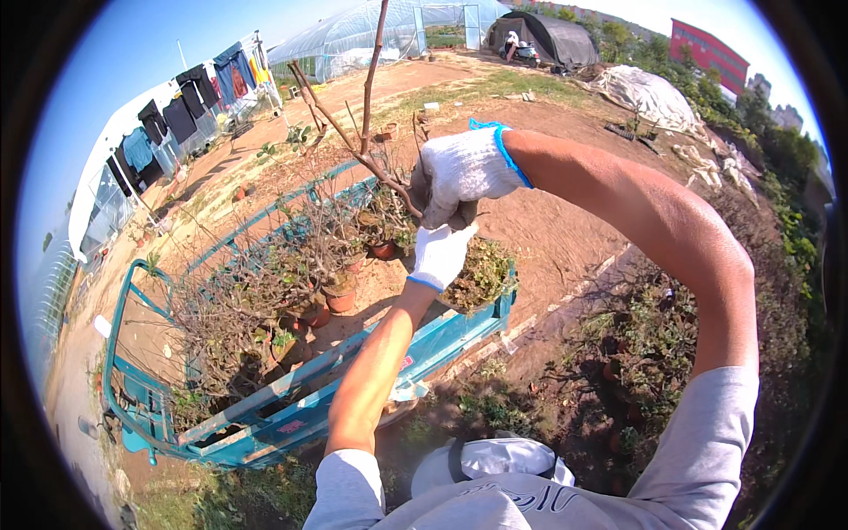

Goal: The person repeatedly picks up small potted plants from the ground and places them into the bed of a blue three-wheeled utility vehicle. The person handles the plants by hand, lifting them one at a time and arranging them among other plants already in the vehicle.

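A bare, forked woody branch [366, 119] rises in front of me, its lower end running in among my hands. My right hand [457, 175], in a white knit glove with a blue cuff and grey-soiled fingers, is closed around the lower stem. Just beneath it, touching, is my left hand [442, 253] in a similar white glove. The left fingers are mostly hidden, so their grip cannot be made out. Below and right of the left hand, a leafy potted plant [480, 275] stands at the corner of a blue metal cart bed [450, 336].
Twiggy plants in terracotta pots [341, 297] crowd the cart, with a blue rail [119, 324] at its left end. More potted plants [616, 358] lie in shade to my right. Beyond are a plastic greenhouse [371, 33], hanging laundry [179, 119] and a crumpled pale sheet [642, 96].
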`<state>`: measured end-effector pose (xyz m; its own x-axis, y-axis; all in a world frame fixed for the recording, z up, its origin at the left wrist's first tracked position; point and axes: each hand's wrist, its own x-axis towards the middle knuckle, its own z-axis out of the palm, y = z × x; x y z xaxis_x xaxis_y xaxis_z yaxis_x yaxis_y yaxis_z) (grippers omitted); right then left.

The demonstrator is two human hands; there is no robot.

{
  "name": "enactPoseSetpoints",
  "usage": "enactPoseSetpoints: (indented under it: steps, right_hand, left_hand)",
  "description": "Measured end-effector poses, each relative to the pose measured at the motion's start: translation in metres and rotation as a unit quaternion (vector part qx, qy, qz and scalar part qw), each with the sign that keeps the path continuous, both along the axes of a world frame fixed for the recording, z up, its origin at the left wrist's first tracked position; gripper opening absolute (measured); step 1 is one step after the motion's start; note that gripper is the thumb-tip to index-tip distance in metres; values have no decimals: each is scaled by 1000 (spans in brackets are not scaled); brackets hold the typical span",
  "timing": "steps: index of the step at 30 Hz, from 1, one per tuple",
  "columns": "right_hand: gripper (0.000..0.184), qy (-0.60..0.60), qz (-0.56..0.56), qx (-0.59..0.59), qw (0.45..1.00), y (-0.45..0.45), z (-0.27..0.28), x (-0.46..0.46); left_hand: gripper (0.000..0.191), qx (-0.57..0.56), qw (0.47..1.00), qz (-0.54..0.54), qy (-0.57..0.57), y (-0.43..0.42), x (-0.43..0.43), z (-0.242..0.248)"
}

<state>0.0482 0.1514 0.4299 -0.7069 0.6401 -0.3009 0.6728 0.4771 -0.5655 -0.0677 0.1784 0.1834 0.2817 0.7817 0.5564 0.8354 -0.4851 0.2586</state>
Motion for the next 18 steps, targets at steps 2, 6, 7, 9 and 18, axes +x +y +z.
enactPoseSetpoints:
  steps: [2,6,7,9,18]
  right_hand:
    - [26,22,46,13,999,23,-20,-33]
    - [29,132,58,-31,989,43,-57,-64]
    - [36,159,65,-27,985,50,-60,-63]
    - [39,226,35,301,926,62,-73,-58]
    - [93,134,-48,327,934,102,-262,45]
  left_hand:
    - [20,73,992,58,83,9,-47,-16]
    - [29,-19,994,108,-7,31,-103,-57]
    - [32,-13,996,84,-28,41,-100,-49]
    - [26,63,995,28,-75,50,-87,-29]
    - [36,-136,971,133,-145,54,-90,-10]
